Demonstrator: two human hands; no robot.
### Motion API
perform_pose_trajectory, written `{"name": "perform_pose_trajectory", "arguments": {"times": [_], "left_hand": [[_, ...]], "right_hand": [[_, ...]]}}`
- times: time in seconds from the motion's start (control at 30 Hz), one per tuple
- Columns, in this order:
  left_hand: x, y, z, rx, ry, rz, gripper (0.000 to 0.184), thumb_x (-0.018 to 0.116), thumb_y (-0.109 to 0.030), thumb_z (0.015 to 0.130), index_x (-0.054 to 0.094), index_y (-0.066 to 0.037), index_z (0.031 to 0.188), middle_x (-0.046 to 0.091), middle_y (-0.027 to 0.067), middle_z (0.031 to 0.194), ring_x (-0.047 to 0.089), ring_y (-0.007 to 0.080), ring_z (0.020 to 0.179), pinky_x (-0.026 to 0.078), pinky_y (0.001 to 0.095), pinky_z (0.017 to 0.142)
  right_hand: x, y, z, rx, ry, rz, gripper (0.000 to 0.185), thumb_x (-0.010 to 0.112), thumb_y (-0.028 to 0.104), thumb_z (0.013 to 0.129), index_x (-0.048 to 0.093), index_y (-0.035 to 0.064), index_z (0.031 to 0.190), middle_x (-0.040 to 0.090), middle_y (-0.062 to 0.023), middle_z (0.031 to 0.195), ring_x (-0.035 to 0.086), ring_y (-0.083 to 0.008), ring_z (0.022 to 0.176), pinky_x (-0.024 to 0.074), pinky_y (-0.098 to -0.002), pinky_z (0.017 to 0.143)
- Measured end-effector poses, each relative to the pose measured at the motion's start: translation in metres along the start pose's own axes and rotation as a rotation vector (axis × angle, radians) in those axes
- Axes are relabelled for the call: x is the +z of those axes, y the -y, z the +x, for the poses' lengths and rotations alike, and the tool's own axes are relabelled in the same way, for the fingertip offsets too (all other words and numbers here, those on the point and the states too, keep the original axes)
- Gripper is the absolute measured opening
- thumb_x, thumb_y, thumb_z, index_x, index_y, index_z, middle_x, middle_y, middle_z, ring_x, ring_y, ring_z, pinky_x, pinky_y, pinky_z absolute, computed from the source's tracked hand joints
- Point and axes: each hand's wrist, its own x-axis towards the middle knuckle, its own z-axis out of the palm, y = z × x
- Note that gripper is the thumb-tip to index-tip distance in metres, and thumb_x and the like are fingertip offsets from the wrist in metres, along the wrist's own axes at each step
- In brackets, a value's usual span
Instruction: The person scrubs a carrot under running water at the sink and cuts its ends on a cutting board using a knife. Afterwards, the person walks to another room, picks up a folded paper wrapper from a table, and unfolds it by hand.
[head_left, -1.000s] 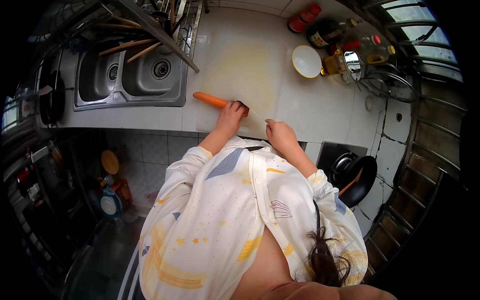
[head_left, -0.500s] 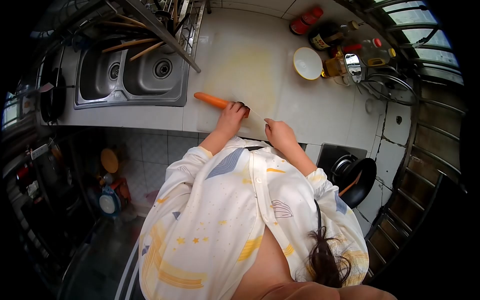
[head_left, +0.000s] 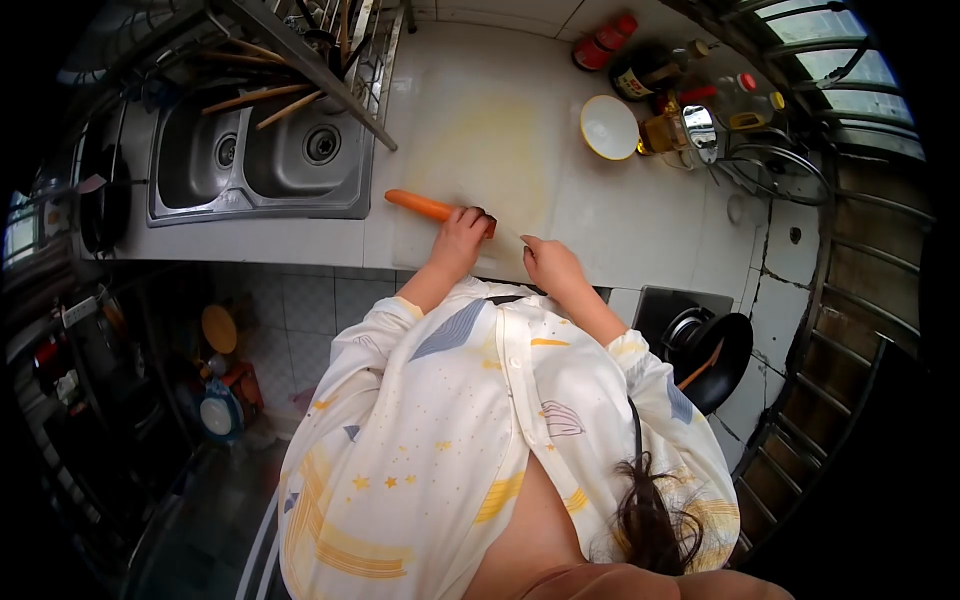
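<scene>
An orange carrot [head_left: 415, 204] lies slanted near the front edge of a pale, yellow-stained cutting board [head_left: 480, 130]. My left hand [head_left: 461, 238] is closed over its right part, fingers wrapped round it, and the dark-tipped end shows just past the fingertips. Right of it, my right hand [head_left: 553, 266] is closed on a knife [head_left: 508, 232]. The thin blade points up and left toward the carrot's cut end; the handle is hidden in my fist.
A double sink [head_left: 300, 160] is at the left, under a metal rack [head_left: 325, 75] with chopsticks. A white bowl [head_left: 609, 128], bottles [head_left: 604, 42] and a glass lid [head_left: 775, 172] stand at the back right. A black wok [head_left: 718, 365] is on the right.
My right hand and the knife have shifted slightly left, closer to the carrot. My left hand still holds the carrot in nearly the same place.
</scene>
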Motion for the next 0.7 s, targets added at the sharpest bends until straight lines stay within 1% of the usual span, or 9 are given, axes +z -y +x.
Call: {"name": "perform_pose_trajectory", "arguments": {"times": [0.1,0.3,0.37,0.4,0.43,0.53,0.6,0.67,0.7], "left_hand": [[-0.001,-0.002,0.0,-0.003,-0.018,0.016,0.026,0.059,-0.004,0.073,0.059,-0.009,0.098,0.052,0.009,0.099,0.046,0.0313,0.096,0.043,0.0396,0.083],[-0.002,-0.004,-0.002,-0.005,-0.018,0.018,0.03,0.061,-0.005,0.073,0.057,-0.008,0.102,0.052,0.009,0.103,0.048,0.0313,0.097,0.043,0.039,0.083],[-0.004,-0.005,-0.003,-0.004,-0.053,0.028,0.03,0.061,-0.005,0.073,0.056,-0.007,0.102,0.052,0.0094,0.104,0.048,0.0313,0.097,0.043,0.0393,0.083],[-0.007,-0.008,-0.003,0.002,-0.084,0.038,0.03,0.062,-0.006,0.073,0.056,-0.007,0.102,0.052,0.0099,0.105,0.048,0.0313,0.097,0.043,0.0395,0.084],[-0.011,-0.011,-0.006,-0.011,-0.098,0.041,0.03,0.062,-0.006,0.073,0.056,-0.007,0.102,0.052,0.0099,0.105,0.048,0.0313,0.097,0.043,0.0395,0.084],[-0.026,-0.02,-0.026,-0.124,-0.217,0.1,0.028,0.063,-0.01,0.074,0.055,-0.008,0.101,0.052,0.0082,0.1,0.051,0.0292,0.094,0.044,0.0393,0.079],[-0.04,-0.021,-0.054,-0.317,-0.211,0.097,0.025,0.063,-0.012,0.076,0.055,-0.008,0.1,0.051,0.0083,0.099,0.05,0.0294,0.094,0.044,0.0403,0.079],[-0.041,-0.016,-0.1,-0.462,-0.29,0.116,0.025,0.063,-0.011,0.076,0.055,-0.009,0.099,0.051,0.0083,0.098,0.05,0.0295,0.094,0.044,0.0405,0.079],[-0.04,-0.016,-0.129,-0.564,-0.313,0.11,0.024,0.063,-0.011,0.075,0.055,-0.009,0.097,0.051,0.0083,0.098,0.05,0.0295,0.094,0.044,0.0406,0.079]], "right_hand": [[0.018,-0.01,0.012,-0.04,-0.038,-0.037,0.03,0.047,0.018,0.085,0.06,0.0094,0.11,0.064,-0.0184,0.086,0.06,-0.0356,0.079,0.0482,-0.0436,0.07],[0.007,-0.017,0.004,-0.082,-0.062,0.016,0.031,0.049,0.019,0.083,0.059,0.0133,0.112,0.064,-0.0168,0.086,0.06,-0.0347,0.078,0.0487,-0.0435,0.066],[0.009,-0.024,0.006,-0.083,-0.207,-0.005,0.037,0.051,0.02,0.083,0.054,0.0106,0.119,0.063,-0.0173,0.091,0.06,-0.035,0.078,0.0486,-0.0434,0.065],[0.008,-0.025,0.008,-0.094,-0.202,-0.01,0.037,0.051,0.02,0.083,0.054,0.0106,0.119,0.063,-0.0173,0.091,0.06,-0.035,0.078,0.0486,-0.0434,0.065],[0.007,-0.025,0.01,-0.088,-0.232,-0.099,0.04,0.051,0.02,0.083,0.051,0.0083,0.121,0.061,-0.0169,0.093,0.06,-0.0346,0.079,0.0484,-0.0431,0.066],[0.013,-0.035,0.023,-0.134,-0.271,-0.268,0.046,0.051,0.019,0.083,0.045,0.004,0.126,0.058,-0.0171,0.094,0.058,-0.0345,0.083,0.0475,-0.043,0.069],[0.029,-0.048,0.042,-0.227,-0.283,-0.351,0.048,0.051,0.017,0.083,0.043,0.0019,0.127,0.056,-0.0177,0.094,0.057,-0.0347,0.086,0.0468,-0.0432,0.072],[0.049,-0.068,0.052,-0.236,-0.291,-0.209,0.061,0.054,0.003,0.073,0.037,-0.0006,0.131,0.051,-0.0211,0.103,0.051,-0.0374,0.096,0.0473,-0.0414,0.077],[0.049,-0.068,0.05,-0.297,-0.302,-0.27,0.061,0.053,0.001,0.073,0.037,-0.0005,0.131,0.05,-0.0215,0.106,0.049,-0.038,0.098,0.0462,-0.0411,0.08]]}}
